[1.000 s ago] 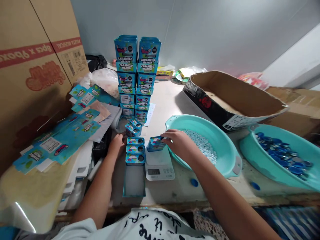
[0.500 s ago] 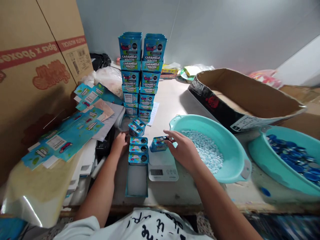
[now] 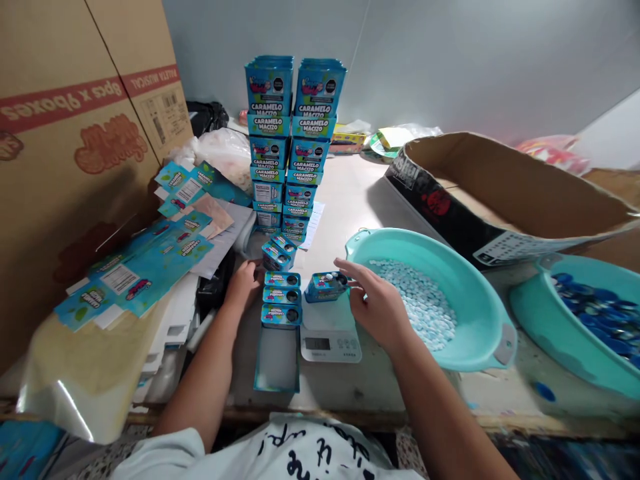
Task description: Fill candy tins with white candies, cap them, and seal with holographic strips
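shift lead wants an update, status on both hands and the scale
Right hand at the small tin on the scale; left hand resting beside the two leaning tins; nothing visibly blocking the scale.

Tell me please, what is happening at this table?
A person's right hand has its fingers at a small blue box-shaped container, which sits on a white digital scale; pale pieces show at its top. The left hand rests beside a few similar, tilted containers. Three more stand in a blue-edged rectangular tray. An oval turquoise basin of pale blue pieces is beside the scale.
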{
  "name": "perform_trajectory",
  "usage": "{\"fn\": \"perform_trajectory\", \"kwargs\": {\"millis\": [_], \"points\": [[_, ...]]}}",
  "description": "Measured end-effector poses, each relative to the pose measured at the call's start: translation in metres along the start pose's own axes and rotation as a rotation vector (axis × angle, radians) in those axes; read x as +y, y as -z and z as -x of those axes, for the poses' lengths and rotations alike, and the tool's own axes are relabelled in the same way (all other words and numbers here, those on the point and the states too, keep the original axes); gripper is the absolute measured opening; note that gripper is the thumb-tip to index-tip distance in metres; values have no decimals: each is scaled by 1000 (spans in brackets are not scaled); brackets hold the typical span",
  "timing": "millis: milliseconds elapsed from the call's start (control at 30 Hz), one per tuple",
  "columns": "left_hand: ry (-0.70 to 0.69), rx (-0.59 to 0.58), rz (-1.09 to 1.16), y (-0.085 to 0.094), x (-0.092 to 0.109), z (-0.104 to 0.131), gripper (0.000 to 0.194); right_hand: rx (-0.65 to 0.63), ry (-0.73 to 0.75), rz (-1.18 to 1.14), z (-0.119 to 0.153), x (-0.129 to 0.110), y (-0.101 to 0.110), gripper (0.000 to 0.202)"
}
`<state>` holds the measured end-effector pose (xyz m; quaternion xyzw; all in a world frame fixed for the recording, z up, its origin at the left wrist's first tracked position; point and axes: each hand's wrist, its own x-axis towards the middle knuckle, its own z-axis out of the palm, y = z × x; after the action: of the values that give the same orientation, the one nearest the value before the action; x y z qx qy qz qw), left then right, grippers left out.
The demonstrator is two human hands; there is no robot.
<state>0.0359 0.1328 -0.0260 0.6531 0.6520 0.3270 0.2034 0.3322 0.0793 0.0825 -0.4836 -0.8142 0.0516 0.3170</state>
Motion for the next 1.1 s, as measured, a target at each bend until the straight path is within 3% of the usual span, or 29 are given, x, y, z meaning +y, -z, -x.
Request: {"fn": "perform_trajectory", "kwargs": {"millis": [167, 367, 667, 900, 1100], "points": [[-24, 46, 16, -6, -5, -4, 31, -3, 83, 46, -5, -5, 6, 61], [-53, 63, 26, -8, -9, -5, 34, -177, 222, 246, -10, 1, 5, 46], [-56, 43, 37, -5, -3, -3, 33, 2, 85, 199, 1, 11, 16, 45], [-38, 25, 20, -1, 1, -3, 31, -84, 100, 216, -6, 10, 13, 41], [-32, 17, 10, 0, 0, -3, 33, 105, 57, 173, 4, 10, 20, 33]]}}
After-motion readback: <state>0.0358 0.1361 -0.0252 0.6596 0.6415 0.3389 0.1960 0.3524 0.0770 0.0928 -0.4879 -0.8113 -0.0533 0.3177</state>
